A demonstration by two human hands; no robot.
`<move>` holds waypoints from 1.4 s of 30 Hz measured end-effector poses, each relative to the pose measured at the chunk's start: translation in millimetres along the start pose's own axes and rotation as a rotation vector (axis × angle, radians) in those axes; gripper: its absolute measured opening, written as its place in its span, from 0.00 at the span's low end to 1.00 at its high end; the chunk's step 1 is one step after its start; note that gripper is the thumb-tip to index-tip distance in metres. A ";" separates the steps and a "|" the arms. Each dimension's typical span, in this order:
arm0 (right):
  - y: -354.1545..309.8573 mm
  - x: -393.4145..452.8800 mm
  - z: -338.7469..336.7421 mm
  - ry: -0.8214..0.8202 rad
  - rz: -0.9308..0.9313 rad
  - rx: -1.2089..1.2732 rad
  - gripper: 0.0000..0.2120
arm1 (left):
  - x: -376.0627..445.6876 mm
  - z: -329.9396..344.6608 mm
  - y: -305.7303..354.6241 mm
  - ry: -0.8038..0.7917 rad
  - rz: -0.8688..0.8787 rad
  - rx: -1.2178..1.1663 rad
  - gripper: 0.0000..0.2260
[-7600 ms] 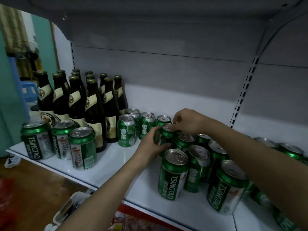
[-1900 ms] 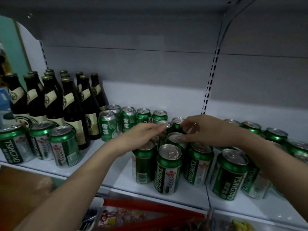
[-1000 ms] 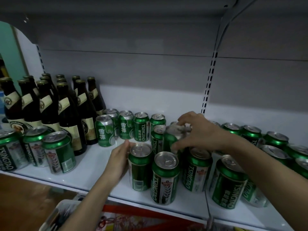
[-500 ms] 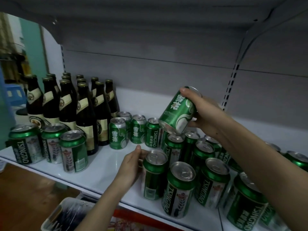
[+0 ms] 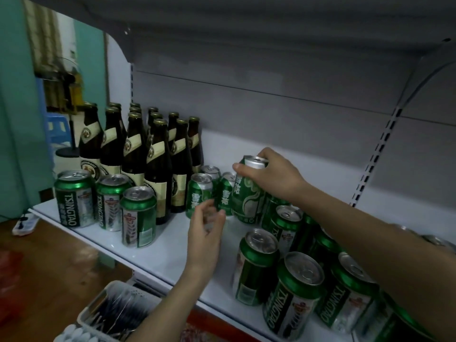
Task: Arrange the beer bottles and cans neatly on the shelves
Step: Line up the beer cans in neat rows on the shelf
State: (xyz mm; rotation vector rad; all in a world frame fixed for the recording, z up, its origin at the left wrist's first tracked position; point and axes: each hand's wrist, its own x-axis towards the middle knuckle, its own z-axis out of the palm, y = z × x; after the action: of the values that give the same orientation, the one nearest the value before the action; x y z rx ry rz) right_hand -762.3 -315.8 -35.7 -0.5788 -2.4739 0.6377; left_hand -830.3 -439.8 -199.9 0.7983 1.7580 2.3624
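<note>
- Head view: we look down onto a white shelf (image 5: 172, 253) with a grey back panel (image 5: 271, 119) behind it and another shelf overhead.
- We see the right hand (image 5: 274, 176) gripping a green can (image 5: 246, 193) from above; thumb and fingers are curled round its rim. The can stands upright, near the back of the shelf. We cannot tell whether its base touches the shelf.
- We see the left hand (image 5: 206, 228) just in front of two small green cans (image 5: 198, 193). Its fingers are loosely curled and hold nothing; motion blur hides whether they touch the cans.
- The held can sits just to the right of these two cans, with a third small can (image 5: 211, 170) partly hidden behind them.
- Brown bottles (image 5: 138, 154) with cream labels stand upright in rows at the back left of the shelf.
- Three cans (image 5: 108, 201) marked TSINGTAO stand in a slanted line in front of the bottles, near the left shelf edge.
- A crowded group of cans (image 5: 296, 287) occupies the right front of the shelf, below the right forearm; several stand close together, some touching.
- Below the shelf edge we see a white basket (image 5: 98, 309) holding dark items too blurred to identify.
- A white power strip (image 5: 24, 222) lies on the wooden floor at the left.
</note>
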 end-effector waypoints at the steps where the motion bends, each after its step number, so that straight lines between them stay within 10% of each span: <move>1: -0.1 3.5 6.2 -0.011 -0.013 -0.029 0.28 | 3.3 -1.2 1.8 -0.024 0.043 0.040 0.22; 12: 1.9 26.9 62.7 -0.296 0.106 0.062 0.29 | 36.0 -8.9 -14.2 0.029 0.203 0.541 0.29; 16: 5.0 31.7 64.7 -0.350 0.121 0.132 0.15 | 38.9 -8.7 -18.9 0.046 0.235 0.628 0.27; 24: 19.2 22.0 66.6 -0.333 0.143 0.311 0.11 | 38.6 -8.5 -15.2 0.076 0.199 0.581 0.23; 33: 41.4 43.1 10.3 -0.112 0.164 0.320 0.08 | 18.9 1.0 -7.6 -0.105 0.559 0.540 0.13; 39: 60.4 59.0 8.3 -0.221 0.033 -0.153 0.15 | 26.0 29.4 8.1 -0.438 -0.034 0.170 0.23; 42: 60.4 63.2 14.6 -0.297 -0.052 -0.326 0.25 | 36.7 41.6 5.7 -0.468 -0.055 0.100 0.24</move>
State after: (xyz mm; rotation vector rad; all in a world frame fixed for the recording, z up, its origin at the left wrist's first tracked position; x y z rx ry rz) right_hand -803.5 -240.0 -56.0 -0.5701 -2.8911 0.3175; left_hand -841.6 -391.9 -173.4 1.1827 1.6737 1.8619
